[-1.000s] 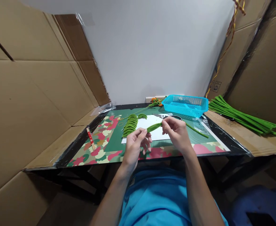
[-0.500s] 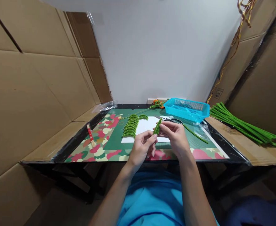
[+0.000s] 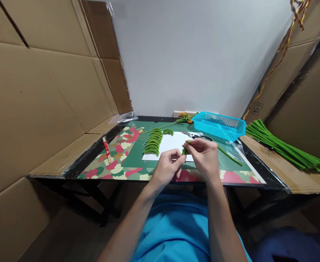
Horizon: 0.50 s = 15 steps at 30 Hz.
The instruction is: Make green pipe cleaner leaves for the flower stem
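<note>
Both hands pinch a small folded leaf of green pipe cleaner (image 3: 185, 150) above the front part of a white sheet of paper (image 3: 172, 145). My left hand (image 3: 168, 165) grips its lower end, fingers curled. Closed on the upper end is my right hand (image 3: 205, 157), whose fingers cover much of the piece. To the left, a column of curved green pipe cleaner leaves (image 3: 153, 141) lies on the paper's edge, and a further curved leaf (image 3: 168, 131) rests beside its top. Scissors (image 3: 195, 136) lie behind my right hand.
A blue plastic basket (image 3: 220, 126) stands at the back right, near an orange flower (image 3: 185, 117) on a green stem. One loose pipe cleaner (image 3: 230, 156) lies right of my hand. A bundle of pipe cleaners (image 3: 284, 145) is farther right. Red-wrapped chopsticks (image 3: 106, 149) lie left. Cardboard walls flank the table.
My right hand has shifted its grip, and its fingertips now bend over the leaf's top, covering more of it. The view has tilted and shifted slightly.
</note>
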Each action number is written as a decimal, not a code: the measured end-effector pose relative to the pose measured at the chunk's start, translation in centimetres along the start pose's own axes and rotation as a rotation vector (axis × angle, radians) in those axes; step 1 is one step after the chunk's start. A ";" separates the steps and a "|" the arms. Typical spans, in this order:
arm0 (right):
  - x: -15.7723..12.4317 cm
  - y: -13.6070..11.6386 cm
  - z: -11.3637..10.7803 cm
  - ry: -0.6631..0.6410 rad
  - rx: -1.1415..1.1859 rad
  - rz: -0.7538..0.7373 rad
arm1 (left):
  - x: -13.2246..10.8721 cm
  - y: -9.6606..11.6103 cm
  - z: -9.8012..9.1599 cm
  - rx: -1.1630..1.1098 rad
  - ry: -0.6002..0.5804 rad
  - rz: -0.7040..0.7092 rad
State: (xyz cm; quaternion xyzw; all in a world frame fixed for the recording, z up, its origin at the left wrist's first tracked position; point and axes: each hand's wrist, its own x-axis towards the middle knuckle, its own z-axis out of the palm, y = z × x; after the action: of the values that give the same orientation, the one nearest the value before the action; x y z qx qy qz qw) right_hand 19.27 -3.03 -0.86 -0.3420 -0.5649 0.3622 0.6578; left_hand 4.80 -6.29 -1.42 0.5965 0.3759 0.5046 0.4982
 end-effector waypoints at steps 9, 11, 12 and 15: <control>0.2 -0.5 -0.5 -0.176 0.260 0.225 | 0.0 -0.4 -0.1 -0.202 0.010 -0.083; 0.2 -0.2 -0.5 -0.164 0.268 0.205 | 0.1 -0.5 -0.1 -0.168 0.012 -0.075; 0.2 -0.1 -0.5 -0.150 0.266 0.189 | 0.2 -0.6 -0.1 -0.139 0.014 -0.068; 0.0 0.1 -0.1 -0.094 0.203 0.125 | 0.4 -0.9 -0.1 -0.053 0.041 -0.037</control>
State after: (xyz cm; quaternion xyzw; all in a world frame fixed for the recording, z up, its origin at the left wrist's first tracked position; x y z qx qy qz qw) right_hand 19.37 -2.97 -0.95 -0.2910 -0.5331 0.4736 0.6378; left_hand 4.85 -5.69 -2.19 0.5655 0.3835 0.5172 0.5154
